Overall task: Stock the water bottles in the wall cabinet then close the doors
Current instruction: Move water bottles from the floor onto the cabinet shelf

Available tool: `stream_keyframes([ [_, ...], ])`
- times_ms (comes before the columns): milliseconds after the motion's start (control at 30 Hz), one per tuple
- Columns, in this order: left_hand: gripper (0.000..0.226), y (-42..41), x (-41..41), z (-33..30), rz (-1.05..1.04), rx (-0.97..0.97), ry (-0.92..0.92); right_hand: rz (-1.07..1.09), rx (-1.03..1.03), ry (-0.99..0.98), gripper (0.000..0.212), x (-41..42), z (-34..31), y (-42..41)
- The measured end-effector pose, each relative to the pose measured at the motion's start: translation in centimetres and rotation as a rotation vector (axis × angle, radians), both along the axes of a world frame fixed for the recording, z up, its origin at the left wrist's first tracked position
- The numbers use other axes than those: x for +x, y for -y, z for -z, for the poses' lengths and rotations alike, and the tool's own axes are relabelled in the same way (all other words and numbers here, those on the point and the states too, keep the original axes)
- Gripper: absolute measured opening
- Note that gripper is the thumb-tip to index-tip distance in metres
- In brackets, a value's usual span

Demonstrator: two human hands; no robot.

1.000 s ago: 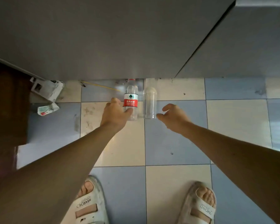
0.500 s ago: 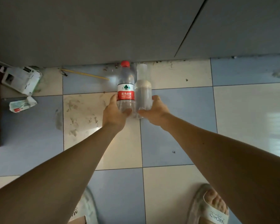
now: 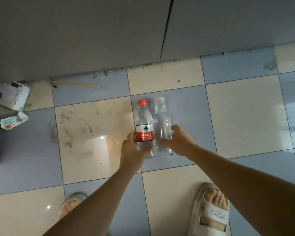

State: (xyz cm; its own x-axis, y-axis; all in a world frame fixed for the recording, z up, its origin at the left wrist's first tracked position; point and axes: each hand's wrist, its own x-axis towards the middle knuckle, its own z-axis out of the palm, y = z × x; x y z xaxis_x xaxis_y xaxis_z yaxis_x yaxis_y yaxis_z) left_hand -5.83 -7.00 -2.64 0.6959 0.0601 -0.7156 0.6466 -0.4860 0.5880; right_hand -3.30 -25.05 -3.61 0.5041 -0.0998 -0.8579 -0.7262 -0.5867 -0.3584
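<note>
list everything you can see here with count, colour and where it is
labelled bottle: 1, clear with red cap and red-white label, held in the left hand, touching the other bottle
plain bottle: 1, clear with clear cap, no label, held in the right hand
cabinet doors: 2, grey, across the top, shut
floor tiles: many, blue and cream checker
stick: 1, yellow, on the floor by the cabinet base
cardboard box: 1, white, far left on the floor
crumpled packet: 1, white, below the box
slippers: 2, white, on the feet, at the bottom
left hand: 1, grips the labelled bottle
right hand: 1, grips the plain bottle
</note>
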Motion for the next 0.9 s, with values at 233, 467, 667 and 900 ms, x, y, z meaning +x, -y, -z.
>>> stream_keyframes([
  [233,0.076,0.5,6.2,1.5,0.109,-0.055,0.023,0.019,0.003,0.132,0.086,6.7,0.0,0.5],
  [467,0.075,2.2,7.3,3.0,0.045,-0.061,-0.032,0.133,0.057,0.133,0.044,6.5,0.9,0.9],
  [667,0.075,2.3,6.2,0.6,-0.044,-0.089,0.178,0.203,0.058,0.421,0.06,6.4,-3.0,2.1],
  [900,0.073,2.6,7.2,-2.8,0.03,-0.045,0.488,0.115,0.09,0.594,0.051,7.3,-6.9,3.7],
])
